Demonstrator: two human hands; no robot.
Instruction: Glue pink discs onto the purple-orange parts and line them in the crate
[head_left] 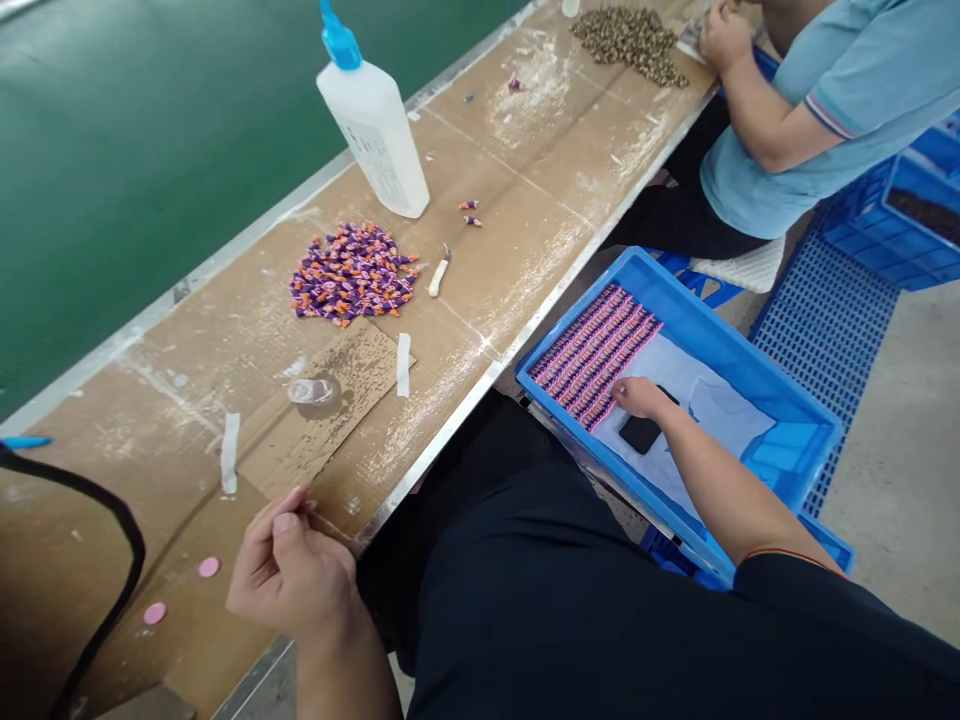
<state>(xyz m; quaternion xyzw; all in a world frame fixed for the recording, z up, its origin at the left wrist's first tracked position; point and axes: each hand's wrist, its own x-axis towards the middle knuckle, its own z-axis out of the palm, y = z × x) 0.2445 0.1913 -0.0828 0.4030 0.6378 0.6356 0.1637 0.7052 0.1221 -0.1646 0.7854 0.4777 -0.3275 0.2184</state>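
My left hand (292, 570) is held over the table's near edge with its fingers curled together; whatever they may hold cannot be made out. Down in the blue tray (806, 425), my right hand (639, 397) has its fingertips pinched at the edge of the rows of small purple, pink and orange pieces (592, 355). A black phone (640, 433) lies on the white sheet (724, 405), partly beneath that hand. On the table, a pile of similar small pieces (352, 275) sits behind a cardboard sheet (330, 410) bearing a small clear cup (310, 391).
A white glue bottle (382, 140) with a blue cap stands behind a small white-handled tool (439, 275). Two pink discs (209, 567) lie near a black cable (124, 510). A person (795, 130) sits at the right near a brownish pile (630, 42).
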